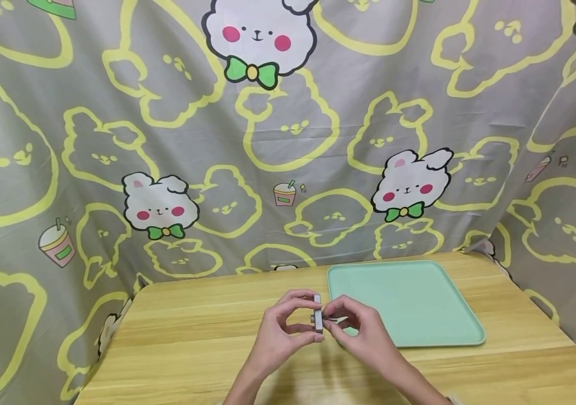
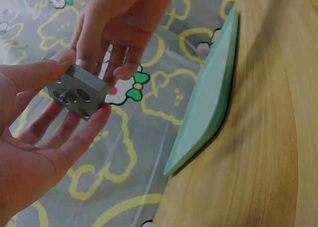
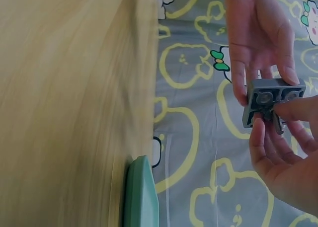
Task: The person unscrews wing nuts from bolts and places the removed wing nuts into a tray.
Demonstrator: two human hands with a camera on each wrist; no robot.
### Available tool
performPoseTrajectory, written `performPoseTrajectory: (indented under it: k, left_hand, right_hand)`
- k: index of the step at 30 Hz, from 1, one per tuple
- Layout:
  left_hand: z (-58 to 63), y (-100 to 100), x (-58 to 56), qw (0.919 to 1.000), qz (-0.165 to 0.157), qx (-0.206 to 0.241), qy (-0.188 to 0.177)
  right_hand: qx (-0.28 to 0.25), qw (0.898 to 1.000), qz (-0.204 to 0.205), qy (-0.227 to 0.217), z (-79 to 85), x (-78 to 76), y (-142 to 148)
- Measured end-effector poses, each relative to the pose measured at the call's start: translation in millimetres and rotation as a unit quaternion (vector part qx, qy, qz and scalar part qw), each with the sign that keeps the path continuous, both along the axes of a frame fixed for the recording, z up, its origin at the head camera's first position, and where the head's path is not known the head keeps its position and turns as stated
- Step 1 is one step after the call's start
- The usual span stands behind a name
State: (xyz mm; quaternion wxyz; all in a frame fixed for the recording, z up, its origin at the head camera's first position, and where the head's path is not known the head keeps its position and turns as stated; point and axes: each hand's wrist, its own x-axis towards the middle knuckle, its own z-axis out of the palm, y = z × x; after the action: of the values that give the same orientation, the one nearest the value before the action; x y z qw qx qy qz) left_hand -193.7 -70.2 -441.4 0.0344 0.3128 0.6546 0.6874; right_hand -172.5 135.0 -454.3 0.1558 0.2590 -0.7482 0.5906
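Note:
A small grey rectangular block (image 2: 77,90) with several round holes is held up over the table. My left hand (image 1: 279,332) grips it by its edges between thumb and fingers. From the middle of its left face sticks a short round metal stub (image 2: 68,97). The opposite face, seen in the right wrist view, is hollowed, with round recesses. At that face my right hand (image 1: 361,329) pinches a small metal part with a threaded screw (image 3: 278,123) pointing away from the block. The fingertips partly hide this part.
A pale green tray (image 1: 404,304) lies flat on the wooden table (image 1: 192,332), just beyond and right of the hands. A grey curtain (image 1: 278,225) with cartoon rabbits hangs along the back and both sides of the table.

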Motion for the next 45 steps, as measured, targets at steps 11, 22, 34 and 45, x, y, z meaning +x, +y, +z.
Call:
performPoseTrajectory:
  k: [11,22,34,45]
  left_hand:
    - [0.7,-4.1,-0.7,0.9997,-0.008,0.022,-0.006]
    - [3.9,-3.7,-4.6,0.9996,-0.004,0.028,0.0]
    - [4.7,-2.7,-1.3,0.9999,0.006,0.01,-0.005]
    - [3.5,-1.2,0.1,1.0,0.005,0.005,0.0]
  right_hand:
    - [0.046,0.989,-0.029,0.136,-2.4,0.1,-5.8]
    - [-0.038,0.998,0.012,-0.057,10.5,1.2,0.4]
    - [-0.057,0.976,0.005,-0.211,11.5,-1.4,-1.6]
    - [-0.056,0.977,0.028,-0.205,10.0,0.4,0.3]
